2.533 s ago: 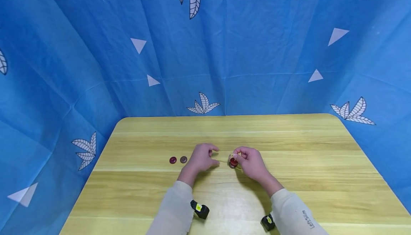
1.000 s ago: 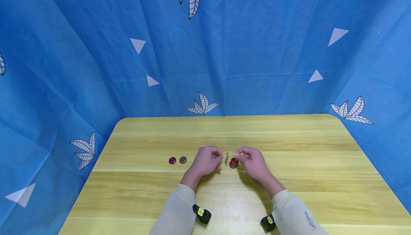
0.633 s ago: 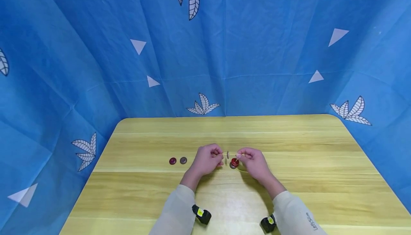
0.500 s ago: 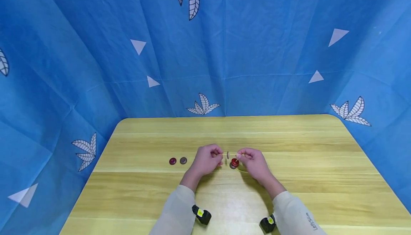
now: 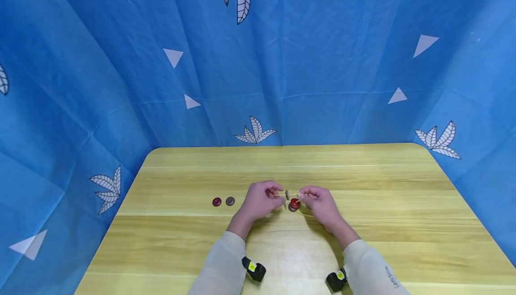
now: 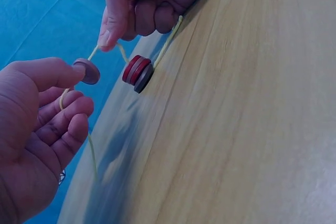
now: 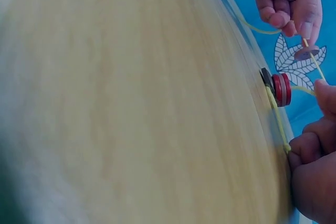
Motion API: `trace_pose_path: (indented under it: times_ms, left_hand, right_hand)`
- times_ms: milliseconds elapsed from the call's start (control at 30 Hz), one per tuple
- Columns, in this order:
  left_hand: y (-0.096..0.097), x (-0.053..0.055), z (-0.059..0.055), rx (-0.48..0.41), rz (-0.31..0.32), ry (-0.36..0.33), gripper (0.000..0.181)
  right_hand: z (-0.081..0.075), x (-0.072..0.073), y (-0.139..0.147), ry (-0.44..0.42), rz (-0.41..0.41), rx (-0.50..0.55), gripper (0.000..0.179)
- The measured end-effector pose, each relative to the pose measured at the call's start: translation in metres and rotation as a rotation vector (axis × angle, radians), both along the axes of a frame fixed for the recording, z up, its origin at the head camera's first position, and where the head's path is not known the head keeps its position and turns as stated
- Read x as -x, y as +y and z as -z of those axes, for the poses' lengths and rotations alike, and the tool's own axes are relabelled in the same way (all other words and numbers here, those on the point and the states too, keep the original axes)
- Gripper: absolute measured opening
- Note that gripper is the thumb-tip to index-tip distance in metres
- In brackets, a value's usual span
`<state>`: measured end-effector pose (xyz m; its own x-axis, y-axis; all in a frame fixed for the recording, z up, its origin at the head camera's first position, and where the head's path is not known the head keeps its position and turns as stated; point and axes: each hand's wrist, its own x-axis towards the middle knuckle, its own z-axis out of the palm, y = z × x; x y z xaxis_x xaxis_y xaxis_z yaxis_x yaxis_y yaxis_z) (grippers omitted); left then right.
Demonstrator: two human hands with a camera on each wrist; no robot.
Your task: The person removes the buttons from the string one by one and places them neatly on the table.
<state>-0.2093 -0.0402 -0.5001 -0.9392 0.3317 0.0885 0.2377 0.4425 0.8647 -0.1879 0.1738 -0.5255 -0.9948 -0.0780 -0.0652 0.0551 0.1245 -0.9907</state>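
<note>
A grey-brown button [image 5: 287,194] hangs on a yellow string [image 6: 93,153] between the hands. My left hand [image 5: 260,200] has its thumb and index fingertips at this button's rim, pinching it; the string's tail hangs past the other fingers. My right hand [image 5: 320,204] pinches the string just right of the button. Below, a stack of threaded buttons, red ones [image 6: 136,70] against a dark one [image 6: 144,78], rests at the table. String runs from both ends of the stack to the right hand, whose palm side is partly hidden.
A dark red button [image 5: 217,202] and a grey-brown button [image 5: 230,201] lie apart on the wooden table [image 5: 363,169], left of the left hand. A blue patterned cloth [image 5: 322,62] hangs behind and beside the table. Black wrist cameras sit below both sleeves.
The left hand first reached toward the string, then pinched its end left of the button. Now its fingers have shifted right onto the button. The right hand has barely moved.
</note>
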Motion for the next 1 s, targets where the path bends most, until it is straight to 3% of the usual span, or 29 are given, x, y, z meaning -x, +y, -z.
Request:
trace_pose_path:
  times_ms: [467,867,1000]
  left_hand:
    - [0.005,-0.001,-0.002,0.041,-0.006,-0.061,0.05]
    - [0.011,0.001,0.004,0.042,0.014,0.021,0.032]
    - [0.012,0.002,0.003,0.053,0.01,0.041,0.029]
  right_hand:
    - [0.001,-0.001,-0.001,-0.025,-0.023,-0.007,0.01]
    - [0.0,0.001,0.001,-0.031,-0.024,0.013,0.014]
    - [-0.021,-0.006,-0.001,-0.02,-0.042,0.013,0.014]
